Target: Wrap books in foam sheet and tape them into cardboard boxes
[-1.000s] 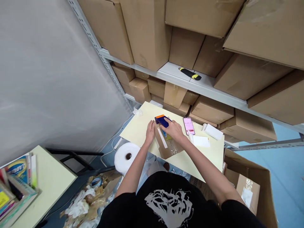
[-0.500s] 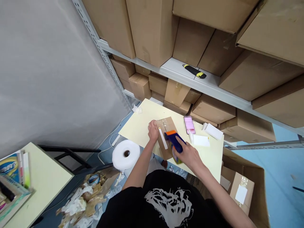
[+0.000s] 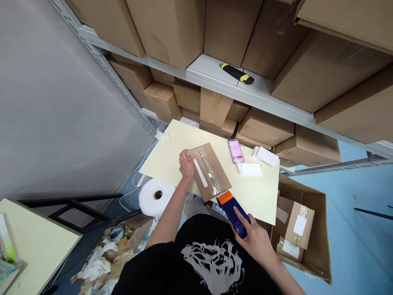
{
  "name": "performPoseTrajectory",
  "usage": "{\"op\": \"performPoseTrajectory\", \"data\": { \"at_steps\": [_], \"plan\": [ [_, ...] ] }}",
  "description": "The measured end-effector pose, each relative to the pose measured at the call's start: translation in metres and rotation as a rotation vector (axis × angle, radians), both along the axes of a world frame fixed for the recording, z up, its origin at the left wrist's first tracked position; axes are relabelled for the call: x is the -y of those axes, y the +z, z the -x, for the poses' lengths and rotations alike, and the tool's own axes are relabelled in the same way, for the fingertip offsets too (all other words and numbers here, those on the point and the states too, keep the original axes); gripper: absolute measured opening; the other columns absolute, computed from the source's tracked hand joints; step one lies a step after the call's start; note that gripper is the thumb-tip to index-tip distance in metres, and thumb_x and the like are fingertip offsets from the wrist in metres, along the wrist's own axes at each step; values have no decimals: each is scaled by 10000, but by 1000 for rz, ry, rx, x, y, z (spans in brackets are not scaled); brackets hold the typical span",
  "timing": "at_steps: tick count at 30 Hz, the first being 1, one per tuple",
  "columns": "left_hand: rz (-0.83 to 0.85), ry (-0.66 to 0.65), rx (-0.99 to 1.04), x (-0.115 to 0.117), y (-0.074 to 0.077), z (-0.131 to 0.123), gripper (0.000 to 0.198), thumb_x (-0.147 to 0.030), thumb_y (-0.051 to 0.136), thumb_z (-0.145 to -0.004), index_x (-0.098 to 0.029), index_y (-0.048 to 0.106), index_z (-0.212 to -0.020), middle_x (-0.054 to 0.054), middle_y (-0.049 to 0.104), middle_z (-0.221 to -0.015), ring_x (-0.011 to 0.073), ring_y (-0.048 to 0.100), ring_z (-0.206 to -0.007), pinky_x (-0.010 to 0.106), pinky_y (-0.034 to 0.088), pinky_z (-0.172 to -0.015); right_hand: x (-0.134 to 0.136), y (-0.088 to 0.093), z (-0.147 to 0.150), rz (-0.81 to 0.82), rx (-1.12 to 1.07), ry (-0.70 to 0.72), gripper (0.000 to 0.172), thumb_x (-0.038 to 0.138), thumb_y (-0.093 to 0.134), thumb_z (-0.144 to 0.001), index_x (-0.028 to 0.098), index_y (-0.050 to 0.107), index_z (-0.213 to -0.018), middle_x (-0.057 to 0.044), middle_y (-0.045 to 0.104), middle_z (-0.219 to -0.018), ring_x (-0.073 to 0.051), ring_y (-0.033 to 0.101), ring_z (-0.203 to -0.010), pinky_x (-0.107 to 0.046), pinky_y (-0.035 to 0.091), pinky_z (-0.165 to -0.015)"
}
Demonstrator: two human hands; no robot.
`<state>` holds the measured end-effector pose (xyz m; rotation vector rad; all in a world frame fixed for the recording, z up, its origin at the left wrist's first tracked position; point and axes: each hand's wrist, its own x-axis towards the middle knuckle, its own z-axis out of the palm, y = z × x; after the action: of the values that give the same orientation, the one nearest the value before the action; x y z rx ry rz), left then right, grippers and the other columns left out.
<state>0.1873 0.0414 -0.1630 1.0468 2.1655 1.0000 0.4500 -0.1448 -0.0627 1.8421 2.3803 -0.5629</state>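
Note:
A flat brown cardboard parcel (image 3: pixel 210 172) lies on a pale yellow board (image 3: pixel 251 196), with clear tape along its middle and a narrow white strip (image 3: pixel 200 173) on it. My left hand (image 3: pixel 186 164) rests against the parcel's left edge, holding nothing. My right hand (image 3: pixel 253 239) grips a blue handheld tape dispenser (image 3: pixel 232 213) with an orange end, below the board's front edge. The tape roll is hidden by the dispenser and my hand. A phone (image 3: pixel 235 150) with a blurred pink screen and white cards (image 3: pixel 250 169) lie to the parcel's right.
Steel shelves packed with cardboard boxes (image 3: pixel 215 108) stand behind the board, with a yellow-black utility knife (image 3: pixel 236 73) on one shelf. A white foam roll (image 3: pixel 156 196) stands left, an open carton (image 3: pixel 302 229) holds parcels right, and packing waste (image 3: pixel 98 262) lies on the floor.
The tape dispenser has moved off the parcel toward me, past the board's front edge, in my right hand. The parcel now shows fully, and the whole view has shifted as my head turned.

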Motion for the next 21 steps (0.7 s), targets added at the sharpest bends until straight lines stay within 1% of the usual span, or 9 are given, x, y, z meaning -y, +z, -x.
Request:
{"op": "performPoseTrajectory", "data": {
  "at_steps": [4, 8, 11, 13, 16, 19, 21],
  "plan": [
    [19, -16, -12, 0, -1, 1, 321, -289, 240, -943, -243, 441, -1188, 89, 506, -1254, 245, 448, -1199, 419, 395, -956, 2, -13, -1, -40, 7, 14, 600, 326, 478, -868, 325, 307, -1443, -88, 605, -1025, -197, 674, -654, -344, 573, -611],
    [35, -33, -26, 0, 0, 2, 315, -282, 245, -943, -245, 439, -1189, 78, 512, -1247, 232, 458, -1191, 403, 400, -956, 8, -36, -4, -104, -1, 32, 589, 333, 474, -865, 321, 326, -1435, -86, 606, -1013, -194, 667, -656, -323, 564, -574],
    [54, -50, -40, -4, 3, 6, 318, -273, 239, -944, -243, 442, -1187, 73, 510, -1255, 225, 447, -1201, 392, 393, -966, 6, -52, -4, -173, 8, 51, 547, 354, 462, -867, 270, 403, -1404, -109, 598, -988, -200, 662, -656, -308, 549, -540],
    [73, -65, -50, -10, 3, 11, 320, -280, 237, -945, -249, 442, -1188, 69, 506, -1270, 225, 444, -1206, 392, 390, -969, -2, -55, -2, -188, 11, 49, 529, 361, 460, -868, 256, 436, -1387, -109, 591, -972, -188, 648, -631, -298, 538, -529],
    [106, -99, -55, -20, 0, 24, 321, -324, 249, -944, -268, 441, -1194, 60, 515, -1286, 240, 445, -1210, 411, 394, -959, -20, -52, 0, -193, -3, 34, 527, 368, 456, -874, 270, 429, -1391, -100, 581, -976, -176, 631, -612, -293, 528, -527],
    [148, -130, -37, -29, -6, 40, 334, -421, 302, -928, -280, 460, -1187, 64, 590, -1201, 260, 489, -1174, 420, 425, -911, -33, -52, -2, -190, -18, 36, 530, 372, 452, -880, 274, 413, -1400, -99, 570, -982, -177, 626, -616, -301, 528, -533],
    [162, -145, -19, -32, -11, 49, 360, -486, 334, -910, -276, 496, -1155, 64, 639, -1119, 258, 544, -1111, 409, 448, -880, -35, -59, -7, -184, -23, 57, 527, 362, 451, -883, 282, 406, -1402, -94, 562, -974, -180, 625, -624, -305, 530, -536]
  ]
}}
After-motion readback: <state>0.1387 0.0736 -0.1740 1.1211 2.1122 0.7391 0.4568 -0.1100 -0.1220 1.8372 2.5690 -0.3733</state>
